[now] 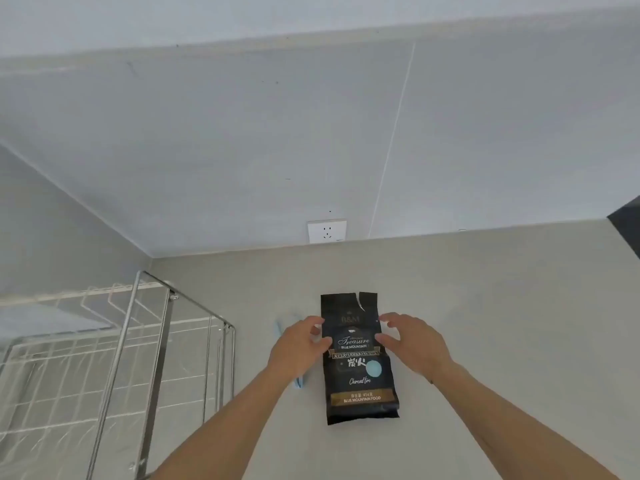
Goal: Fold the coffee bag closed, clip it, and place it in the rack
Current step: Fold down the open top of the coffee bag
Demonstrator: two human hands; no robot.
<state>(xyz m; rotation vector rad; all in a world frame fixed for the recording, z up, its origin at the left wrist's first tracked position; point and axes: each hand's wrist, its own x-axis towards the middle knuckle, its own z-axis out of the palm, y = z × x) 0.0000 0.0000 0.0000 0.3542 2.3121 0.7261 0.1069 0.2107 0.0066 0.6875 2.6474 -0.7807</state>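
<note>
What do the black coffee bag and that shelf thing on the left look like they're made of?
The coffee bag looks like matte black plastic or foil laminate: it creases softly and its top edge is torn. The rack looks like metal: shiny chrome-like posts that catch the light, with thin wire grids that appear white-coated, though blur leaves the coating uncertain.

Home kitchen: grey countertop (485, 306), wire dish rack (104, 341), wall socket (327, 231).

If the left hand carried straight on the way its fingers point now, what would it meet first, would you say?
The left hand points right, toward the coffee bag, so it would most likely meet the bag's left edge first; contact may already exist, as depth is unclear.
</note>
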